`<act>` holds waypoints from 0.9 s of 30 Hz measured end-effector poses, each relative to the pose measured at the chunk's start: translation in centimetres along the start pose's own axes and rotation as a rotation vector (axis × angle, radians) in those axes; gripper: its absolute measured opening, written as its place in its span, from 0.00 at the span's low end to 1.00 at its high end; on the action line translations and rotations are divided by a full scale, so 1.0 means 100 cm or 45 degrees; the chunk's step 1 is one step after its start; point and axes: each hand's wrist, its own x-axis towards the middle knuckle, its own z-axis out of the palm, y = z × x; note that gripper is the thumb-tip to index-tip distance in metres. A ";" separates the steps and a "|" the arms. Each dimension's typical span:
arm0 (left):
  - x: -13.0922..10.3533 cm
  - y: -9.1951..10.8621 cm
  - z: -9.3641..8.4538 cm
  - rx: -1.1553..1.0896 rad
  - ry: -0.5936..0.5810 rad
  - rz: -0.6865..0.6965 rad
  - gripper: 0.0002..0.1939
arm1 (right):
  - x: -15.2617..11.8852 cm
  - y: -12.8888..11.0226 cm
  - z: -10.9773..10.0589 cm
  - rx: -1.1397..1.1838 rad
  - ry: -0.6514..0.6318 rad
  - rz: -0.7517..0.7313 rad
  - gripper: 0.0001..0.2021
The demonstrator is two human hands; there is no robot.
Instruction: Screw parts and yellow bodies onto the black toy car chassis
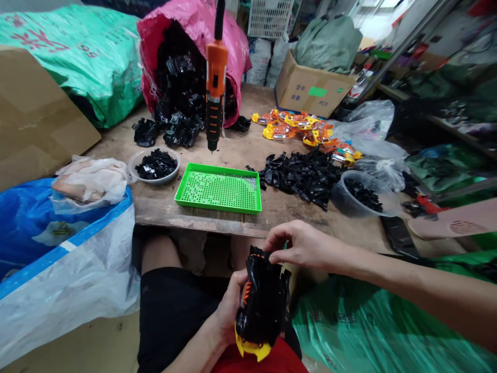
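A black plastic toy car body [261,300] with orange and yellow parts is held over my lap, its yellow end toward me. My left hand [229,305] is closed round its left side. At the car's far end, my right hand [293,243] is closed in a pinch, fingertips touching the black plastic. What lies between those fingertips is hidden; a bit of green [286,244] shows by them. Beyond my hands, a green perforated tray [217,207] on the table holds many small silvery screws. An orange and black electric screwdriver [216,88] hangs, tip down, above the table.
Loose black parts [303,176] are heaped right of the tray, near a clear bowl [388,207] of black pieces. Another bowl [153,181] stands left. Orange-yellow car shells [295,127] lie behind. A pink sack [236,41] spills black car bodies; a cardboard box [306,90] stands at back.
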 end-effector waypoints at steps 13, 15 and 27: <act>0.006 -0.010 -0.025 -0.003 -0.005 0.031 0.33 | 0.007 0.009 0.010 0.097 -0.028 0.100 0.05; 0.005 -0.006 -0.024 -0.008 -0.042 0.017 0.33 | 0.009 0.005 0.009 0.140 -0.047 0.125 0.05; -0.003 0.023 -0.004 -0.001 -0.059 0.145 0.29 | 0.038 -0.009 0.014 0.135 -0.026 0.053 0.06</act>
